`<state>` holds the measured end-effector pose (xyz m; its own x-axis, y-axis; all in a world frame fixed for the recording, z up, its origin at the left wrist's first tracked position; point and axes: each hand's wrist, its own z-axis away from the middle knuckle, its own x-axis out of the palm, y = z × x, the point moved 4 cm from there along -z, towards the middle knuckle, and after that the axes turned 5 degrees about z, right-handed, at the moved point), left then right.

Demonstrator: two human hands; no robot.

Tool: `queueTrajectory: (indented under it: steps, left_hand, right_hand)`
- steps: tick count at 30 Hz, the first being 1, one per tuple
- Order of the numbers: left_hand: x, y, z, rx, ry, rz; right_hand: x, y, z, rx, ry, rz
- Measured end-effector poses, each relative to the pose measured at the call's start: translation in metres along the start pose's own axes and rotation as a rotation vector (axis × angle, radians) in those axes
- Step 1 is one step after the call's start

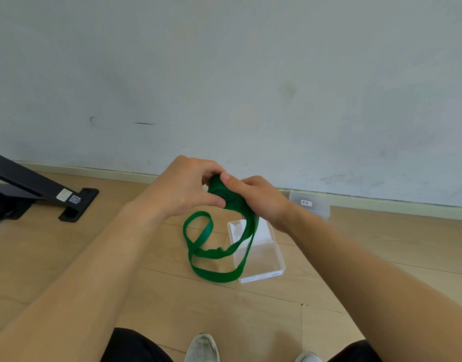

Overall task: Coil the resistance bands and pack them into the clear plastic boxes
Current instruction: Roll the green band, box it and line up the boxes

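A green resistance band [203, 253] is partly wound into a small coil between my hands, at mid frame above the floor. My left hand [182, 188] pinches the coil from the left, and my right hand [261, 199] grips it from the right. The loose rest of the band hangs down in loops and drapes over an open clear plastic box [263, 257] on the wooden floor. A second clear plastic box [312, 205] with a small label is shut and sits by the wall, behind my right wrist.
A black metal stand foot [75, 202] with a QR sticker lies on the floor at the left. The pale wall and its baseboard [407, 207] run across the back. My shoes [202, 347] show at the bottom edge.
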<state>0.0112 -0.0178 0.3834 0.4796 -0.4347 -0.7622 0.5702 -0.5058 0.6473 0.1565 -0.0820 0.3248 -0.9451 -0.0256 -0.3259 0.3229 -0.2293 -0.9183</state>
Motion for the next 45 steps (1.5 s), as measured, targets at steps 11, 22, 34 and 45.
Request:
queueTrajectory:
  steps: [11, 22, 34, 45]
  left_hand:
    - [0.031, 0.003, -0.001, -0.011, 0.233, 0.747]
    - [0.01, -0.005, -0.003, -0.022, 0.154, 0.635]
    - [-0.001, 0.003, -0.006, 0.034, -0.066, 0.027]
    - [0.033, 0.003, 0.001, 0.012, 0.133, 0.866]
  right_hand:
    - [-0.003, -0.001, 0.006, -0.032, -0.066, -0.567]
    - [-0.002, 0.008, 0.004, -0.007, -0.34, -0.307]
    - [-0.001, -0.001, 0.008, -0.025, -0.155, -0.003]
    - [0.001, -0.008, 0.001, -0.046, -0.203, -0.595]
